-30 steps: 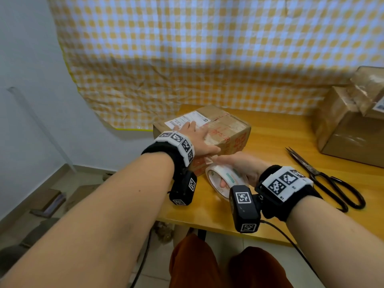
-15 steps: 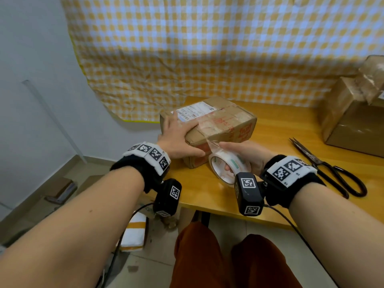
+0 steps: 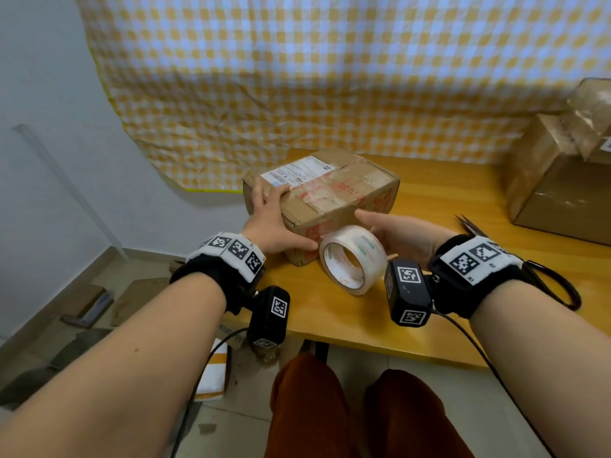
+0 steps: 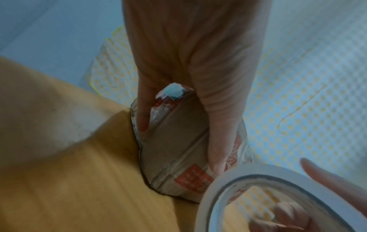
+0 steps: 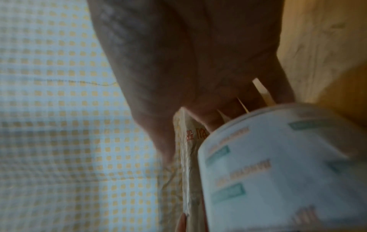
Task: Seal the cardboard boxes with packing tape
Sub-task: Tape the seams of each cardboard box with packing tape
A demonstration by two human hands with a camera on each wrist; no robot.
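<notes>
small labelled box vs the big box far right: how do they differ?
Size: the small box is clearly smaller than the big box.
Handling: the left hand rests on the small box's near left corner; nothing touches the big box.
Place: the small box sits at the table's left end with a white shipping label on top; the big box is at the far right, partly out of frame.
Both are brown cardboard with glossy tape.

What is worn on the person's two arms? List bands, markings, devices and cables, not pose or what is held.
Both forearms are bare, with no sleeves. Each wrist carries a black band, the left band and the right band, topped by a white strip printed with black square code markers. Under each hangs a black camera box with the same markers, the left box and the right box. A thin black cable trails from the right box.
</notes>
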